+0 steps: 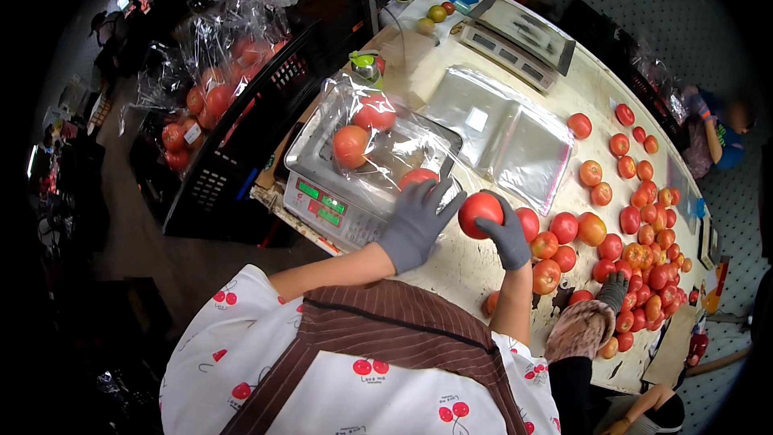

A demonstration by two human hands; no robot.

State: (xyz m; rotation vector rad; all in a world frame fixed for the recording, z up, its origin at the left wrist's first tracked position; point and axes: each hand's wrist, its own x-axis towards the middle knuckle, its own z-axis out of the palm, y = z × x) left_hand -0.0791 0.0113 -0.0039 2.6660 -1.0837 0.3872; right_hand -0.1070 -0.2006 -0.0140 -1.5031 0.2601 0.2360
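Observation:
My right hand (509,235), in a grey glove, is closed around a red tomato (481,216) just above the table. My left hand (412,227), gloved too, has its fingers spread at the mouth of a clear plastic bag (394,142). Its fingertips lie against the bag's edge, beside a tomato (420,178) partly hidden by the bag and hand. Two more tomatoes, one of them an orange-red tomato (350,147), show through the film farther in. The bag lies on the metal pan of a digital scale (342,213) with lit green digits.
Many loose tomatoes (632,220) spread over the table's right side, where a co-worker's gloved hand (613,290) reaches among them. Flat clear bags (527,153) lie behind my hands. A second scale (511,52) stands farther back. Black crates with bagged tomatoes (217,101) stand at left.

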